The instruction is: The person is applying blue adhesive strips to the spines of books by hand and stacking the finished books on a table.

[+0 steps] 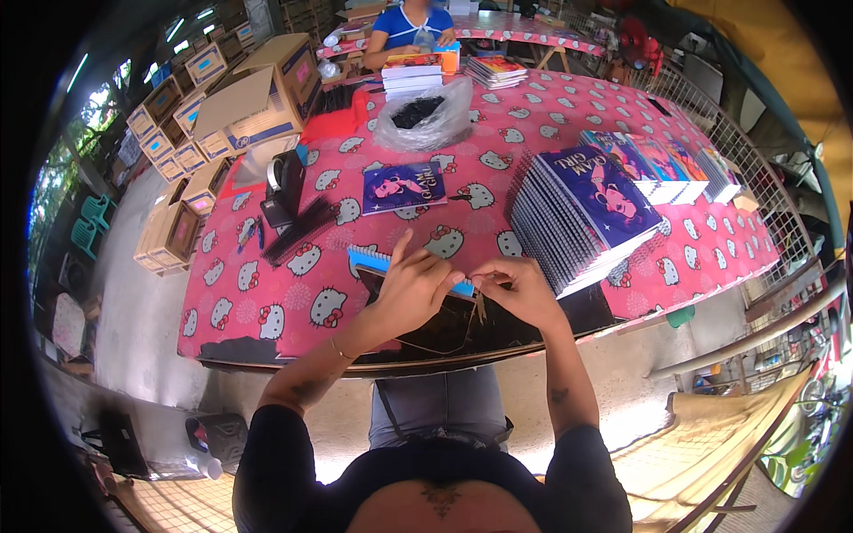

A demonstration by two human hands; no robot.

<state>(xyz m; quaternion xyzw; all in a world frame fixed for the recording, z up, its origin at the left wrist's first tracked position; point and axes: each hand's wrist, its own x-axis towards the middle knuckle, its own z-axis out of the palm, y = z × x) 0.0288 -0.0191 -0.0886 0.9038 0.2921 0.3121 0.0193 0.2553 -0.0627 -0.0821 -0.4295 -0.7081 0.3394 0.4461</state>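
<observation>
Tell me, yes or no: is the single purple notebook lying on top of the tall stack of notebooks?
No. The single purple notebook lies flat on the tablecloth, apart from the tall stack.

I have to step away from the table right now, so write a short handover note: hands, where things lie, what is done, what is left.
Left hand and right hand: both pinching the top edge of the blue-edged notebook at the table's near edge; what they grip there is too small to tell.
Done: tall stack of bound notebooks at right, more behind it.
Nearby: one loose purple notebook, black spirals at left, plastic bag.
Left: the notebook in hand.
</observation>
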